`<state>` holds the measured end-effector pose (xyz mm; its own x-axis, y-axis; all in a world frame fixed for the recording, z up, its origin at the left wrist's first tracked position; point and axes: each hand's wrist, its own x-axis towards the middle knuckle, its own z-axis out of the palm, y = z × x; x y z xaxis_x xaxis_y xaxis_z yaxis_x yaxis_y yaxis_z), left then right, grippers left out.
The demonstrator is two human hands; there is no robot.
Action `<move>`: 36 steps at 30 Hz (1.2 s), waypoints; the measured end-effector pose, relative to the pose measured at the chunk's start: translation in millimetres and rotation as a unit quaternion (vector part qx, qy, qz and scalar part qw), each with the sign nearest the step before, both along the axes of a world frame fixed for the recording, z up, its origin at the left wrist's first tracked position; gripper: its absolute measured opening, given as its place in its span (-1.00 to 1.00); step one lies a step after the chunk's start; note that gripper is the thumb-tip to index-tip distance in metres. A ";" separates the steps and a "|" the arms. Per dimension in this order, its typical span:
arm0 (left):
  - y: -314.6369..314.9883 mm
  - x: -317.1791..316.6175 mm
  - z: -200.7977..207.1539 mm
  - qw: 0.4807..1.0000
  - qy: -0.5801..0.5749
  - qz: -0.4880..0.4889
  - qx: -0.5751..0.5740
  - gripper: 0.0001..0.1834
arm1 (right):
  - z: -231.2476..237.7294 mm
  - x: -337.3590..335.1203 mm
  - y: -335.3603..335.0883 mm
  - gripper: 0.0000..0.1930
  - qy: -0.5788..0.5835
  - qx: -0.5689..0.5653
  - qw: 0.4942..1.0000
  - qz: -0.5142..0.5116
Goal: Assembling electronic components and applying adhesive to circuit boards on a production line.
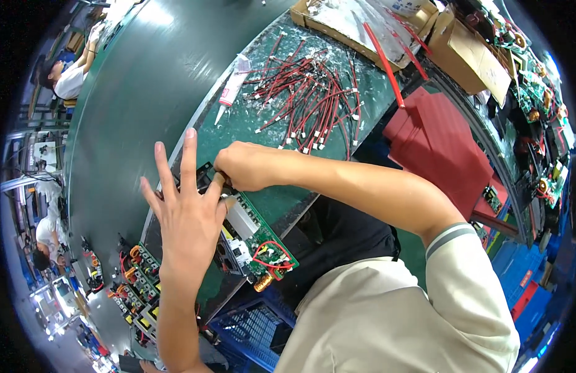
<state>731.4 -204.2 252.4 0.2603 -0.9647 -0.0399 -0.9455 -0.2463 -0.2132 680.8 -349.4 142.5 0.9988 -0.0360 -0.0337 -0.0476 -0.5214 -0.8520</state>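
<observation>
A green circuit board [269, 234] with a silver-grey heat sink, white connectors, a red wire loop and a copper coil lies at the bench edge before me. My left hand [192, 214] spans its left side with three fingers spread out; its forefinger and thumb reach down onto the board, apart from each other. Close against them, my right hand [246, 166] is closed at the board's far end, its fingertips turned down and hidden, so what they grip cannot be seen. Beyond the hands lie a heap of red and black cables [316, 93] with white plugs and a white tube [233, 90] with a pointed nozzle.
Several populated boards [136, 280] stand at the lower left on the dark green surface [126, 124]. A blue crate [254, 332] sits below the bench edge. Red sheets [434, 146], a cardboard box [471, 56] and more boards [552, 112] are to the right. Other people work far left.
</observation>
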 end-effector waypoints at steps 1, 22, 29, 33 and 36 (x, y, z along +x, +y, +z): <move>-2.3 -1.7 5.8 1.000 -0.001 -0.009 0.022 -0.54 | 1.6 0.2 -0.1 -0.89 0.003 0.006 1.000 0.000; -14.7 30.1 6.3 0.986 0.125 -0.069 0.084 -0.54 | 5.7 -7.0 -0.9 -0.89 0.012 0.029 0.999 -0.010; -15.1 33.8 4.9 0.985 0.137 -0.087 0.051 -0.54 | -4.4 -16.9 7.6 -0.91 -0.015 0.078 0.996 -0.044; -11.4 27.5 4.6 0.988 0.127 -0.077 0.042 -0.54 | -6.4 -20.8 17.7 -0.90 -0.014 0.096 0.988 -0.117; -8.2 24.5 4.5 0.990 0.119 -0.077 0.025 -0.55 | -7.5 -21.6 21.2 -0.89 -0.034 0.104 0.983 -0.148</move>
<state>756.0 -212.3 256.9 0.0880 -0.9874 -0.1314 -0.9959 -0.0902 0.0111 659.2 -328.3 135.0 0.9460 -0.3243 -0.0037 -0.1091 -0.3073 -0.9453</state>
